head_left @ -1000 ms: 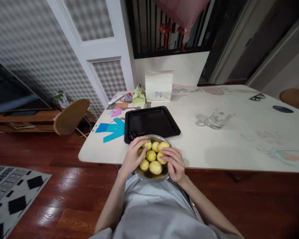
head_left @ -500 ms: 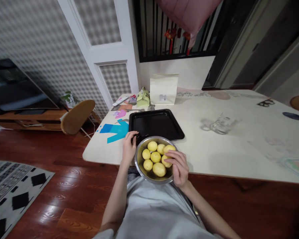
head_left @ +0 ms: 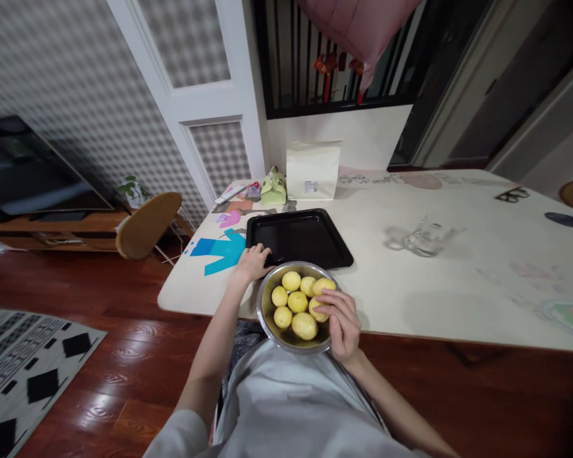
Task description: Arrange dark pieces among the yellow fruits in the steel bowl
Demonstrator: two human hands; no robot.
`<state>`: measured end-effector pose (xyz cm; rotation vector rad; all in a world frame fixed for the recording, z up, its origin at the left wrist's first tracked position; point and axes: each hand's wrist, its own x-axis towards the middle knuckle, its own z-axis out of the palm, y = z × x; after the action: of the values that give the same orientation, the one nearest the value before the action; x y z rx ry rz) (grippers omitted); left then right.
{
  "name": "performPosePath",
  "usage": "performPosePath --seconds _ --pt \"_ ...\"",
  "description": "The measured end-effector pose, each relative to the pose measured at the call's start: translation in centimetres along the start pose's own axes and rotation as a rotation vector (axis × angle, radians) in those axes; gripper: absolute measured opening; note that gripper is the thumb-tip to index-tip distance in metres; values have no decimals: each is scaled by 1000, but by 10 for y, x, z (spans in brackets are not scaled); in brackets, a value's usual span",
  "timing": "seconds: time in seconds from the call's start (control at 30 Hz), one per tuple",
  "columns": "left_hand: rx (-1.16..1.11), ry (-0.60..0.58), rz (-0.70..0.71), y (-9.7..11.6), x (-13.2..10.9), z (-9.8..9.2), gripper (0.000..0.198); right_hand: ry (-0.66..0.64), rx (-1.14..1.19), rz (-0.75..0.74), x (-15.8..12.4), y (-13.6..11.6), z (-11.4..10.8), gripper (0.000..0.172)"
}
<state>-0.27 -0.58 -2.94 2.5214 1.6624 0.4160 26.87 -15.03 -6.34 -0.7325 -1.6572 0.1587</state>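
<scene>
A steel bowl of yellow lemons is at the table's front edge, against my body. My right hand grips the bowl's right rim, its fingers reaching inside over the lemons and its thumb outside. Just behind the bowl lies a black baking tray, flat on the table. My left hand is at the tray's front left corner, fingers curled down. Something dark shows by its fingertips; whether it is the tray's rim or a separate thing I cannot make out.
On the white table stand a cream paper bag, a green packet and a clear glass vessel to the right. Blue paint-like shapes mark the left. A wooden chair stands beyond the left edge.
My left hand has shifted slightly forward and right, turning its back upward over the tray's corner. The right hand and the bowl of lemons stay nearly still.
</scene>
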Motion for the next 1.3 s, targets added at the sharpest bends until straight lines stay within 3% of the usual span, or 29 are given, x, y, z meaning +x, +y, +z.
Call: performPosePath --seconds 0.23,0.57,0.97,1.13,1.3 --pt "-23 -91 118 1 9 -11 16 15 34 26 -1 0 1 35" --pt "-169 -20 171 6 -2 -8 14 18 54 11 0 -2 1 34" --pt "-398 233 268 11 -2 -4 7 8 66 15 -2 -1 1 34" --pt "-441 479 262 20 -4 -11 5 -5 48 -16 -1 1 0 32" --pt "-496 708 224 52 -25 -28 3 -75 -42 -113 10 0 -8 26"
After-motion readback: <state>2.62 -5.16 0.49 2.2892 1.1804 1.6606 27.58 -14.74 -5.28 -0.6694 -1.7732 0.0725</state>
